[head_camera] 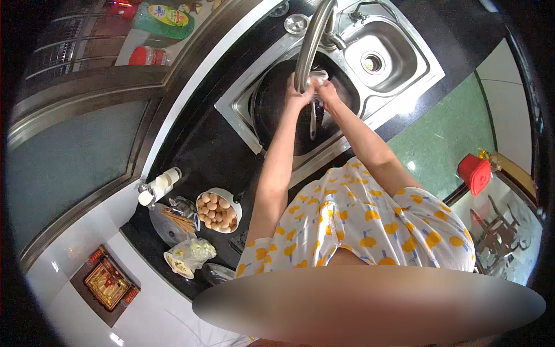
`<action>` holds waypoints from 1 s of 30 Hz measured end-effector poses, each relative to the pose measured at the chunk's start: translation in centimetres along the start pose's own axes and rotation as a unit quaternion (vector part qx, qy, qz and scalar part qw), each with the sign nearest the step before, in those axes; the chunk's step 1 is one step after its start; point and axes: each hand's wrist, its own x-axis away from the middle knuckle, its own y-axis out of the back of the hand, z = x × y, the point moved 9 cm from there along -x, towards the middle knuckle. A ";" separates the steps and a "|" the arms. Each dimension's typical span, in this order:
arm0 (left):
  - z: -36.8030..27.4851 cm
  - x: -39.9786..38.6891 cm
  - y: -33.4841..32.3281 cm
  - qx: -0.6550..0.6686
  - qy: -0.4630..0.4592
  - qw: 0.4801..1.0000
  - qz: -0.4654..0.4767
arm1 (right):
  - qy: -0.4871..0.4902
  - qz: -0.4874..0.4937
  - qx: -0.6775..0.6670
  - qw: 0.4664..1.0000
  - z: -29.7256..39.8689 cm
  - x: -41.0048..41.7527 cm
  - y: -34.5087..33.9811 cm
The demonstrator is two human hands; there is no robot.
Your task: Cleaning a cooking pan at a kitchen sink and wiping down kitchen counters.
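My left hand (305, 99) and my right hand (328, 93) meet under the curved metal faucet spout (313, 37), over the larger sink basin. Between them is a small white item (320, 75), gripped from both sides; whether it is a dish or a cloth cannot be told. The spout hides part of my left hand. A large black wok (277, 115) fills the basin below. Inside it lies a utensil with a pale handle (313, 126), just beneath my wrists; its head is hidden.
The smaller steel basin (396, 65) with its drain is at right. Left on the black counter (195, 152) stand a white bowl of eggs (238, 208), chopsticks (180, 219), bagged food (201, 250) and white-capped jars (160, 184). A red lidded bin (475, 173) stands farther right.
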 end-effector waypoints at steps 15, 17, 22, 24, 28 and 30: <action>-5.5 -0.7 0.8 -0.044 -0.218 0.973 -0.060 | 0.047 0.110 0.247 0.962 -3.3 1.1 3.5; -7.7 -0.4 0.7 -0.026 -0.256 0.964 -0.065 | 0.048 0.125 0.231 0.964 -4.6 0.4 5.4; -5.9 1.7 1.6 0.047 -0.129 0.991 0.004 | -0.004 0.103 0.097 0.990 0.8 2.3 0.6; -7.1 0.9 1.7 0.026 -0.146 0.989 0.010 | -0.002 0.104 0.082 0.991 1.5 1.6 0.5; -6.2 0.0 1.8 -0.009 -0.126 0.991 0.040 | 0.074 0.133 0.086 0.985 2.2 1.5 0.1; -6.6 0.2 2.4 -0.068 -0.162 0.984 0.035 | 0.110 0.150 0.119 0.975 2.1 2.0 0.0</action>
